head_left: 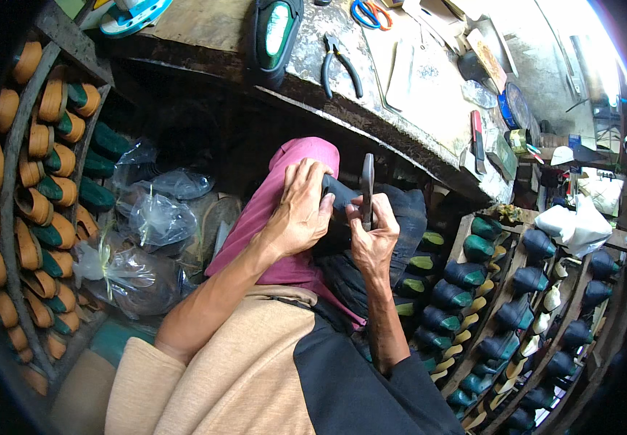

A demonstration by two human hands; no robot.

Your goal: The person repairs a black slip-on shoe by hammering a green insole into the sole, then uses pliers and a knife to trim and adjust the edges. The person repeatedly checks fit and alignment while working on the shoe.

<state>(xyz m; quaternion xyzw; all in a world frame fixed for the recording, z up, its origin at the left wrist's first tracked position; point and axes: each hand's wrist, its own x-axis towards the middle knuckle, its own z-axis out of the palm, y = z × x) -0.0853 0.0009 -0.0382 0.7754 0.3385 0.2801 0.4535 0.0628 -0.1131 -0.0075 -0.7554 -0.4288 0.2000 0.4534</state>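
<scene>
My left hand (pixel 302 190) rests on the pink cloth (pixel 270 210) over my raised knee, its fingers curled round a smooth dark grey piece (pixel 340 193) that looks like part of a shoe. Most of that piece is hidden by my hands. Close by, my right hand (pixel 376 235) grips a hammer (pixel 368 180) with a narrow metal head that stands upright beside the dark piece. Its handle is mostly out of sight. The right thumb lies against the lower end of the metal.
Ahead is a worn workbench (pixel 306 64) with a dark shoe (pixel 276 40), black-handled pliers (pixel 339 67), scissors (pixel 368 13) and a red cutter (pixel 477 138). Racks of orange shoes (pixel 31 250) stand left, dark shoes (pixel 466 274) right. Clear plastic bags (pixel 158 217) lie beside my left arm.
</scene>
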